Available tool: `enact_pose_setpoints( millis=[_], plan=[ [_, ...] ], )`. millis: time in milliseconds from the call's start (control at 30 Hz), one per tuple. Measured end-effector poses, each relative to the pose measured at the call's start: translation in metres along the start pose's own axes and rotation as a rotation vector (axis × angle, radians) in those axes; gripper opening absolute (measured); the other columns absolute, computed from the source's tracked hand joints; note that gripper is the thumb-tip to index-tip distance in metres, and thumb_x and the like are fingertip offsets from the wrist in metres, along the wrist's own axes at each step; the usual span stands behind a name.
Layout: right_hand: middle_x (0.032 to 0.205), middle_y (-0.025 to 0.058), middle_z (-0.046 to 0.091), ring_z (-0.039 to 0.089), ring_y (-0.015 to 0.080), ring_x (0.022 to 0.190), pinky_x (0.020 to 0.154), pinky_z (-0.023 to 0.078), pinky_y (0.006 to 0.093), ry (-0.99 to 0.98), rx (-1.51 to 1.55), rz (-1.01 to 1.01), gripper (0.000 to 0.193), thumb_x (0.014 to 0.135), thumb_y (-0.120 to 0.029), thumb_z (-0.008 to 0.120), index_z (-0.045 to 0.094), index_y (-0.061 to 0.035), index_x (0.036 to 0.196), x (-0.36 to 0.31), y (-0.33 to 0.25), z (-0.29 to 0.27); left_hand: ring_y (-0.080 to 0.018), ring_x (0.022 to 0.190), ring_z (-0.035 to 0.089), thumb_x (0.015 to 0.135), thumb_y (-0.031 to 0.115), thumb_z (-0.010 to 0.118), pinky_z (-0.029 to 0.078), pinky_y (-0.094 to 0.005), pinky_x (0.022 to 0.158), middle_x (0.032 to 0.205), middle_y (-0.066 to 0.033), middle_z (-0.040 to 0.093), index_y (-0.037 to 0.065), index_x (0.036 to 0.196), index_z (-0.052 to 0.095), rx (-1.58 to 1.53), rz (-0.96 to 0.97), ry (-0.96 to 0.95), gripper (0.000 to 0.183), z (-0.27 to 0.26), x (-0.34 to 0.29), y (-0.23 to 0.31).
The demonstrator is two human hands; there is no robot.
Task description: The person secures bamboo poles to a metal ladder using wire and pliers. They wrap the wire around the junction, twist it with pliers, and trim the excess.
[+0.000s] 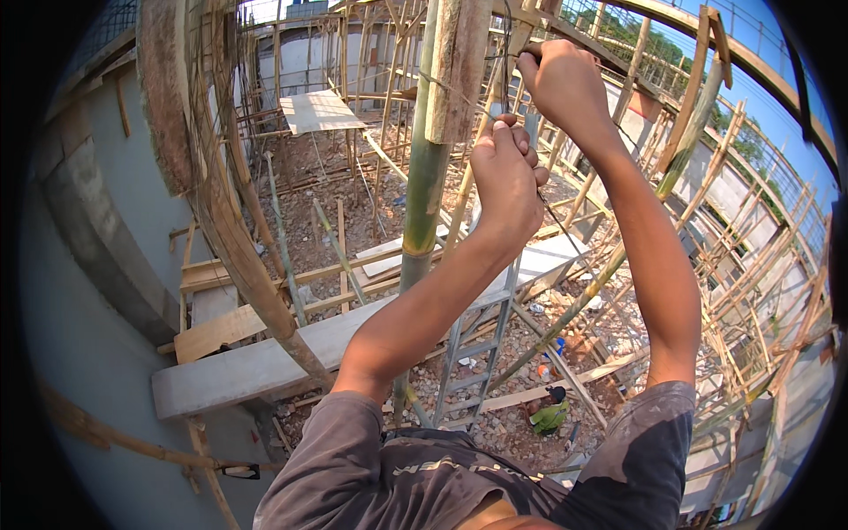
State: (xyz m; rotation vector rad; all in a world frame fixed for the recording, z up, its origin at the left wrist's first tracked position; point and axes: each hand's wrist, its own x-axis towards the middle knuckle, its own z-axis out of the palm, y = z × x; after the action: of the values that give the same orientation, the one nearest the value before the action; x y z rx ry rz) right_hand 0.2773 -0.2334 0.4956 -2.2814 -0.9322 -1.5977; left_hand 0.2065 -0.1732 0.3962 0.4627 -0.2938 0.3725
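Grey shirt (442, 468) nearest, two hands at work on a dark cord (555, 217) beside an upright green bamboo pole (424, 199).
A strand already crosses the timber (452, 66) set against the pole, above the timber's lower end; no finished knot shows, so the tying looks unfinished, with loose ends left to secure. Left hand (509, 181): grip closed, seemingly pinching the cord. Right hand (565, 93): grip closed on it too, slightly higher, off the timber's right edge.
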Motion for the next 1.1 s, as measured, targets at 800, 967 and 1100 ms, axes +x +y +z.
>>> enact_pose_setpoints(
  millis=[800, 967, 1100],
  plan=[
    [0.101, 0.0192, 0.070, 0.064, 0.0376, 0.107, 0.101, 0.039, 0.0573, -0.461, -0.211, -0.068, 0.025, 0.088, -0.022, 0.061, 0.073, -0.0023, 0.095, -0.039, -0.052, -0.011, -0.0123, 0.095, 0.062, 0.101, 0.017, 0.057, 0.051, -0.0297, 0.075, 0.112, -0.0051, 0.061, 0.005, 0.121, 0.050, 0.216, 0.115, -0.433, 0.025, -0.059, 0.095, -0.070],
    [0.101, 0.0202, 0.073, 0.067, 0.0375, 0.106, 0.098, 0.047, 0.0503, -0.779, -0.055, 0.139, 0.036, 0.092, -0.035, 0.063, 0.074, -0.0016, 0.097, -0.013, -0.051, -0.019, -0.0136, 0.102, 0.062, 0.101, 0.019, 0.057, 0.052, -0.0305, 0.082, 0.119, -0.0055, 0.060, 0.005, 0.124, 0.050, 0.200, 0.083, -0.425, 0.027, -0.059, 0.095, -0.071],
    [0.095, 0.0216, 0.073, 0.070, 0.0391, 0.094, 0.088, 0.054, 0.0464, -0.744, -0.084, 0.014, 0.036, 0.092, -0.035, 0.064, 0.075, -0.0004, 0.093, -0.008, -0.045, -0.013, -0.0147, 0.107, 0.060, 0.102, 0.021, 0.058, 0.053, -0.0328, 0.088, 0.121, -0.0052, 0.058, 0.006, 0.125, 0.050, 0.221, 0.005, -0.278, 0.030, -0.043, 0.070, -0.049]
  ],
)
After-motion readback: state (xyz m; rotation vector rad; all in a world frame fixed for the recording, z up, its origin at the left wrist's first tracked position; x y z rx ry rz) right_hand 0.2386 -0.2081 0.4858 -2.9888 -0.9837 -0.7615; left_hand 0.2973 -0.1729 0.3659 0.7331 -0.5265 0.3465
